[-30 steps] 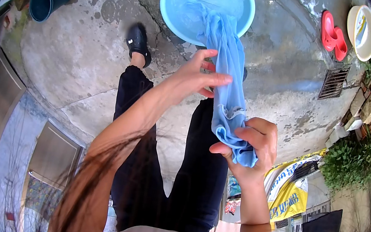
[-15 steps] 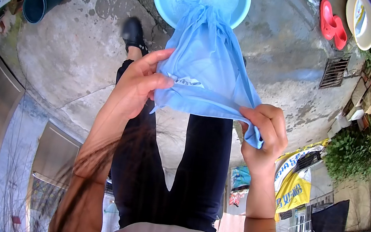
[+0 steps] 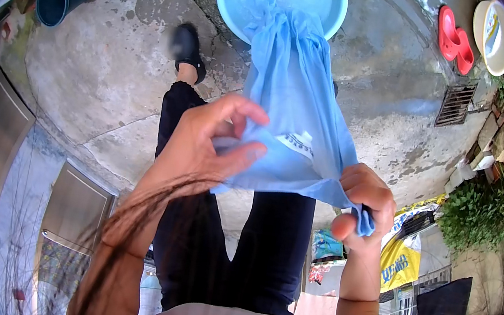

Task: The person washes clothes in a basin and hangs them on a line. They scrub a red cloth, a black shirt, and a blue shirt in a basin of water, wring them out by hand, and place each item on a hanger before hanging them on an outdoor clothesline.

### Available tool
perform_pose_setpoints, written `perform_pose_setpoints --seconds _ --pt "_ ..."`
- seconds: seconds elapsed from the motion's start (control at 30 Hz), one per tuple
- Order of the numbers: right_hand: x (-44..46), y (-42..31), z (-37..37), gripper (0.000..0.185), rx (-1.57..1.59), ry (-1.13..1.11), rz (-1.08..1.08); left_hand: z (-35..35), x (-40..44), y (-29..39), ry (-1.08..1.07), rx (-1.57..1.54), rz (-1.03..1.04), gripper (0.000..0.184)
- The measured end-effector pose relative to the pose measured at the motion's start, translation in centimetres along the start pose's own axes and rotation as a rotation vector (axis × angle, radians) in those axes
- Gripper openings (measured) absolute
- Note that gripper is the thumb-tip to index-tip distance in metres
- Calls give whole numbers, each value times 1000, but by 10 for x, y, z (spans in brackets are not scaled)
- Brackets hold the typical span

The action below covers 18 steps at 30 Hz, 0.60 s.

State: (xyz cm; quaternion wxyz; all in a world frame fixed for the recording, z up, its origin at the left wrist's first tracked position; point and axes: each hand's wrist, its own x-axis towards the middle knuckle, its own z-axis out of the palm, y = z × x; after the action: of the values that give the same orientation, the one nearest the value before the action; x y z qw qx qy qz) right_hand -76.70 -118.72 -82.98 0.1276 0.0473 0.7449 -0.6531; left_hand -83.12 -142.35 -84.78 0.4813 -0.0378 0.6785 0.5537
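A thin light blue garment with dark lettering on a white printed patch stretches from the basin towards me. Its far end trails bunched in the light blue basin, which holds water. My right hand is closed around the near right corner, a folded bit of cloth poking out below the fist. Over the left part of the cloth is my left hand, thumb and fingers apart, slightly blurred. Whether its hidden fingers touch the fabric I cannot tell. The near edge hangs in front of my dark trousers.
A dark green bucket lies tipped at the upper left. Red clogs and a cream basin sit at the upper right, above a floor drain grate. Plants and bricks line the right side. My dark shoe stands left of the basin.
My left thumb and fingers have come off the garment's left side and spread apart. My right hand has moved slightly down and right with its corner, and the printed patch has shifted right and down.
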Motion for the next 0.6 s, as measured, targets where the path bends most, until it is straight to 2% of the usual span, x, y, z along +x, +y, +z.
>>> perform_pose_setpoints --seconds 0.03,0.07,0.17,0.2,0.3,0.37,0.4,0.47,0.5,0.57,0.6 --pt "7 -1 -6 63 -72 -154 -14 3 -1 9 -24 32 53 30" --pt "15 -7 -3 63 -70 -155 -14 7 -3 18 -48 63 106 29" --pt "28 -13 19 79 -286 -382 -11 18 -4 41 -112 94 310 24" --pt "24 -7 32 66 -265 -266 -68 22 -3 43 -115 53 436 22" --pt "23 0 35 57 -361 -205 -104 24 3 41 -166 -8 535 23" --pt "38 18 31 44 -314 -196 -114 26 16 33 60 21 685 25" --pt "53 24 32 38 -259 -141 -8 22 21 24 108 162 663 28" --pt "68 74 36 43 -367 -81 103 23 53 -11 304 273 684 37" --pt "77 109 39 46 -518 -57 20 23 69 -33 335 381 565 44" --pt "91 184 44 54 -780 -90 33 24 108 -91 376 568 332 60" --pt "93 228 49 59 -815 -108 111 26 130 -123 383 645 218 68"
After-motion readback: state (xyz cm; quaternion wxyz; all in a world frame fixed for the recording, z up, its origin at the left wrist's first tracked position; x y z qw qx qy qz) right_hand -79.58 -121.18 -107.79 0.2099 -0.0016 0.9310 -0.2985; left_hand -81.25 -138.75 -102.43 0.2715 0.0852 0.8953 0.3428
